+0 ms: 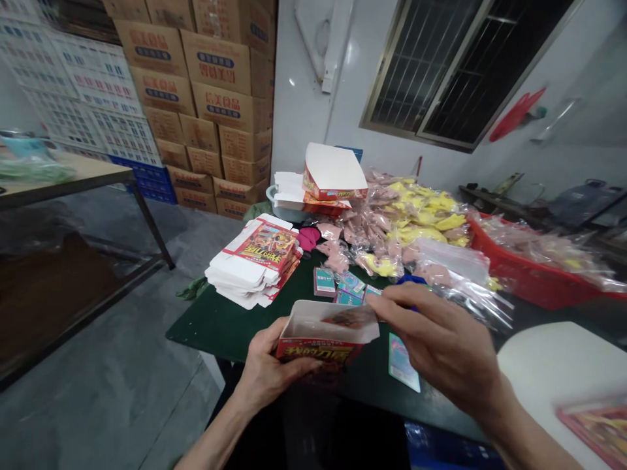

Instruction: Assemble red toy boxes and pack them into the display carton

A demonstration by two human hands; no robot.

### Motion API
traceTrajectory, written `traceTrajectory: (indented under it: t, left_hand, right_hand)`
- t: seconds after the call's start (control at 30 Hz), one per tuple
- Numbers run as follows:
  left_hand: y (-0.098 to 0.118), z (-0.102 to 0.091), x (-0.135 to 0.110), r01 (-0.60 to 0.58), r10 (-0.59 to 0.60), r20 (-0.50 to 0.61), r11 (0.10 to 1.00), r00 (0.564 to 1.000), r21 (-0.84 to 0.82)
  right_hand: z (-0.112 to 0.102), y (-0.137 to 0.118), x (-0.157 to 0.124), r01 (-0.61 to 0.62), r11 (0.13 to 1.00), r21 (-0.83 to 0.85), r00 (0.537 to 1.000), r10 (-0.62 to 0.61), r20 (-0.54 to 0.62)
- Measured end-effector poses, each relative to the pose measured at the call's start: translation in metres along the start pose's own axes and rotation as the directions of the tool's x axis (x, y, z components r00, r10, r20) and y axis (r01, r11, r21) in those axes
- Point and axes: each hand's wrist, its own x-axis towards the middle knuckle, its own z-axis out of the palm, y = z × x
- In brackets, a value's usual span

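In the head view, my left hand grips a red printed cardboard box, its white-lined top open towards me. My right hand is at the box's right end, its fingers pinched by the end flap. A thin, dark reddish printed piece shows inside the opening, close to those fingertips. Whether they hold it, I cannot tell. Behind the box lie a small stack of teal cards and more loose cards. One card lies below my right hand.
Flattened red-and-white boxes are piled on the green table, left. Bagged pink and yellow pieces heap at the back, beside a red basket. A white stool stands right; stacked cartons line the wall.
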Motion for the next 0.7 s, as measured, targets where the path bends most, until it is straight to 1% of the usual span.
traceTrajectory:
  t: [0.07,0.1,0.17,0.23,0.3,0.37,0.47,0.53,0.57,0.6,0.63,0.67,0.7]
  left_hand:
    - [0.001,0.001,0.000,-0.023,0.023,0.005,0.999,1.000,0.029]
    - [0.001,0.001,0.000,-0.032,0.032,0.007,0.999,0.999,0.036]
    - [0.001,0.002,0.000,-0.034,0.033,0.008,0.999,0.999,0.026]
    - [0.001,0.003,0.000,-0.029,0.029,0.004,1.000,1.000,0.010]
    - [0.001,0.004,-0.001,-0.031,0.031,0.002,0.999,1.000,0.014]
    - [0.000,0.004,-0.001,-0.017,0.018,-0.005,1.000,1.000,0.011]
    - [-0.003,0.005,-0.002,0.026,-0.027,-0.009,0.998,1.000,-0.049]
    - [-0.002,0.006,-0.002,0.027,-0.027,0.002,0.997,1.000,-0.072]
    - [-0.001,0.007,-0.002,0.014,-0.014,-0.005,0.998,1.000,-0.067]
    - [0.000,0.009,-0.002,-0.006,0.004,-0.031,0.998,1.000,-0.056]
    - [0.001,0.011,-0.003,-0.032,0.028,-0.072,0.998,0.997,-0.046]
    - [0.001,0.013,-0.004,-0.068,0.063,-0.125,0.997,0.990,-0.037]
    - [0.001,0.015,-0.004,-0.112,0.106,-0.181,0.993,0.978,-0.027]
  right_hand:
    - [0.003,-0.003,-0.001,0.011,1.000,0.020,0.999,-0.012,0.030]
    - [0.006,-0.006,-0.002,0.017,1.000,0.026,1.000,-0.018,0.020]
    - [0.014,-0.014,-0.006,0.011,1.000,0.003,0.997,-0.011,-0.074]
    - [0.022,-0.023,-0.009,-0.041,0.999,-0.035,0.984,0.035,-0.175]
    - [0.030,-0.032,-0.011,-0.107,0.994,-0.029,0.967,0.097,-0.235]
    - [0.039,-0.042,-0.014,-0.177,0.984,0.007,0.955,0.173,-0.241]
    - [0.054,-0.057,-0.023,-0.287,0.957,0.039,0.933,0.289,-0.213]
    - [0.062,-0.064,-0.033,-0.322,0.946,0.042,0.927,0.324,-0.190]
    - [0.064,-0.066,-0.039,-0.333,0.942,0.047,0.920,0.336,-0.202]
    - [0.066,-0.067,-0.044,-0.346,0.936,0.058,0.907,0.350,-0.233]
    - [0.067,-0.066,-0.049,-0.369,0.925,0.088,0.882,0.378,-0.281]
    - [0.068,-0.065,-0.054,-0.404,0.903,0.146,0.839,0.430,-0.333]
    - [0.069,-0.064,-0.057,-0.450,0.863,0.227,0.782,0.504,-0.367]
